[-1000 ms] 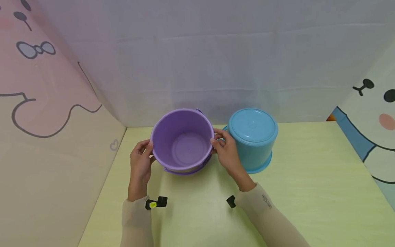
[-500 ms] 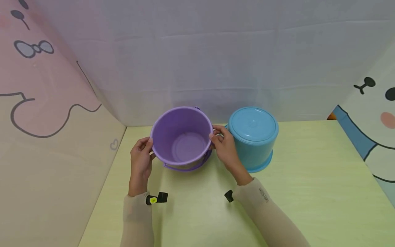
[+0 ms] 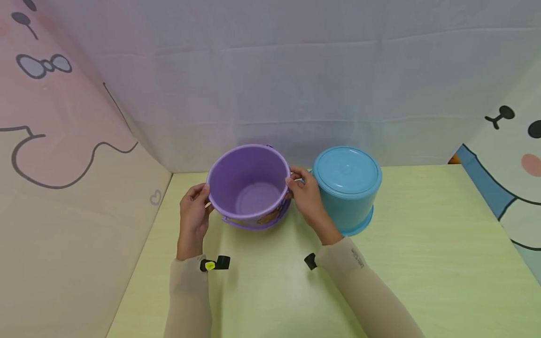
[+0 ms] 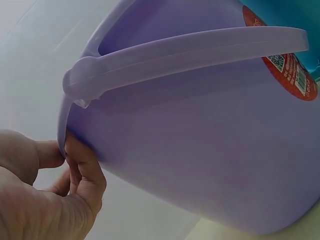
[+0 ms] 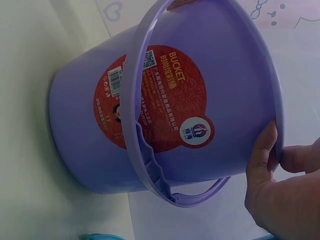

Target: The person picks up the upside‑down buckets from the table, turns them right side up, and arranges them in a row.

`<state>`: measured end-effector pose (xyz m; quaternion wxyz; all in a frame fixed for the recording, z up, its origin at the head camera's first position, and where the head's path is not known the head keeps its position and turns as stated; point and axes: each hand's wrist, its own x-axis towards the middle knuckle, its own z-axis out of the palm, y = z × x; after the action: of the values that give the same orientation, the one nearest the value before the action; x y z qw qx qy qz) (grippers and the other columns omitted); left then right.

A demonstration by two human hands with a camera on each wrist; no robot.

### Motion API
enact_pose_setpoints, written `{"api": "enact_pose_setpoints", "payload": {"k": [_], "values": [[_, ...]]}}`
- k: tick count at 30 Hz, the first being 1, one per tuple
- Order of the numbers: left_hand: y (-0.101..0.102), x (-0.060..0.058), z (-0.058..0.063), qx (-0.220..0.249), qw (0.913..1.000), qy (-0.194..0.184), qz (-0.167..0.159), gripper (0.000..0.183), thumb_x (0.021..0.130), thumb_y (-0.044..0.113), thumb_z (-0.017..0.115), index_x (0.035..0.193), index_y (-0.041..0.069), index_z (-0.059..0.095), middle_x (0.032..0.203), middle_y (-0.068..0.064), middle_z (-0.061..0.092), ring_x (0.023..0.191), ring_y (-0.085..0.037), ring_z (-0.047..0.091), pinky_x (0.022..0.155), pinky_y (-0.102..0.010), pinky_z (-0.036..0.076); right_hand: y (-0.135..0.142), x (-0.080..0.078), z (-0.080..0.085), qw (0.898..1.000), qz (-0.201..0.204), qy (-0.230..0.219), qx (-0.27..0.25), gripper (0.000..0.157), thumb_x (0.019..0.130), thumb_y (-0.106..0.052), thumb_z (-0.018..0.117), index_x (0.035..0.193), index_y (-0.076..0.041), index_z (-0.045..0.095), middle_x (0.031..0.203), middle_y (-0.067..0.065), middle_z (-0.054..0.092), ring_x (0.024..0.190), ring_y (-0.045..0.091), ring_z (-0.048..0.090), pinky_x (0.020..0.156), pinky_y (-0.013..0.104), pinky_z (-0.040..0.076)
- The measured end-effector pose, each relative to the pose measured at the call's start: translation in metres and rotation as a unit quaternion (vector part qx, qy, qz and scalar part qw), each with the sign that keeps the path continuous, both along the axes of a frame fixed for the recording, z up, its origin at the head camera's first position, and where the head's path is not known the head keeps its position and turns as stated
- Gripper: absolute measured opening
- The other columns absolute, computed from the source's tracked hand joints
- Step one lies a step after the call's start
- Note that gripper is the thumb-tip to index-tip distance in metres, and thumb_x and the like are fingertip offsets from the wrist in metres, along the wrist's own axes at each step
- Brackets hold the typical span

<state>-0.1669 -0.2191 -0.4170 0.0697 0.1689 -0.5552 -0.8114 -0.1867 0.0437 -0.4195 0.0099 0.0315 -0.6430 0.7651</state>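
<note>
A purple bucket [image 3: 249, 180] stands upright, mouth toward the head camera, between my two hands. My left hand [image 3: 194, 216] pinches its rim on the left, thumb and fingers on either side of the edge in the left wrist view. On the opposite side my right hand [image 3: 308, 197] pinches the rim the same way. The bucket's handle [image 5: 135, 100] hangs down across its near side, over a red round label [image 5: 170, 95] printed "BUCKET". Just right of my right hand a blue bucket [image 3: 348, 188] stands upside down, its base facing up.
Both buckets are near the back of the pale yellow-green table [image 3: 422, 244]. Behind them hangs a whitish cloth wall [image 3: 296, 84]. Cartoon-printed panels flank the table, one left [image 3: 76, 141] and one right [image 3: 507, 188].
Both hands keep hold of the purple bucket's rim and have shifted slightly forward. The rim has tipped back a little, so more of the near outside shows. The blue bucket has stayed put.
</note>
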Motion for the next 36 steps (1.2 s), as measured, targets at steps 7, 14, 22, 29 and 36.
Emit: {"api": "enact_pose_setpoints", "payload": {"k": [7, 14, 22, 29, 36], "values": [[-0.001, -0.004, 0.002, 0.009, 0.9999, -0.008, -0.001, 0.026, 0.091, 0.013, 0.060, 0.110, -0.003, 0.054, 0.094, -0.008, 0.055, 0.074, -0.014, 0.056, 0.057, -0.020, 0.050, -0.001, -0.002, 0.004, 1.000, 0.002, -0.008, 0.013, 0.030, 0.094, -0.001, 0.050, 0.123, 0.006, 0.049, 0.098, 0.013, 0.046, 0.070, 0.014, 0.054, 0.062, 0.027, 0.052], [-0.001, -0.008, 0.004, 0.016, 0.9998, -0.014, -0.004, 0.028, 0.091, 0.013, 0.060, 0.112, -0.004, 0.054, 0.100, -0.010, 0.054, 0.079, -0.016, 0.056, 0.060, -0.022, 0.051, -0.002, -0.003, 0.009, 0.999, 0.002, -0.014, 0.036, 0.031, 0.096, -0.003, 0.048, 0.125, 0.005, 0.047, 0.099, 0.014, 0.046, 0.072, 0.015, 0.052, 0.063, 0.030, 0.051], [-0.001, -0.010, 0.006, 0.021, 0.9997, -0.013, -0.009, 0.030, 0.091, 0.013, 0.059, 0.114, -0.005, 0.052, 0.104, -0.011, 0.052, 0.082, -0.018, 0.056, 0.062, -0.022, 0.052, -0.004, -0.002, 0.014, 0.999, -0.010, -0.019, 0.047, 0.030, 0.096, -0.003, 0.047, 0.125, 0.004, 0.048, 0.098, 0.013, 0.046, 0.073, 0.016, 0.052, 0.063, 0.028, 0.050], [0.000, -0.012, 0.005, 0.022, 0.9994, -0.026, 0.001, 0.031, 0.090, 0.016, 0.060, 0.115, -0.003, 0.054, 0.106, -0.009, 0.052, 0.086, -0.018, 0.057, 0.065, -0.022, 0.052, -0.005, -0.003, 0.014, 0.998, -0.023, -0.023, 0.053, 0.030, 0.096, -0.004, 0.048, 0.125, 0.004, 0.050, 0.098, 0.013, 0.047, 0.073, 0.015, 0.052, 0.062, 0.025, 0.049], [-0.001, -0.011, 0.004, 0.024, 0.9981, -0.057, 0.000, 0.035, 0.091, 0.017, 0.060, 0.120, 0.000, 0.053, 0.110, -0.008, 0.050, 0.089, -0.018, 0.057, 0.069, -0.022, 0.052, -0.007, -0.004, 0.012, 0.997, -0.034, -0.045, 0.057, 0.030, 0.095, -0.005, 0.049, 0.124, 0.002, 0.052, 0.096, 0.011, 0.049, 0.071, 0.013, 0.052, 0.063, 0.028, 0.049]]}}
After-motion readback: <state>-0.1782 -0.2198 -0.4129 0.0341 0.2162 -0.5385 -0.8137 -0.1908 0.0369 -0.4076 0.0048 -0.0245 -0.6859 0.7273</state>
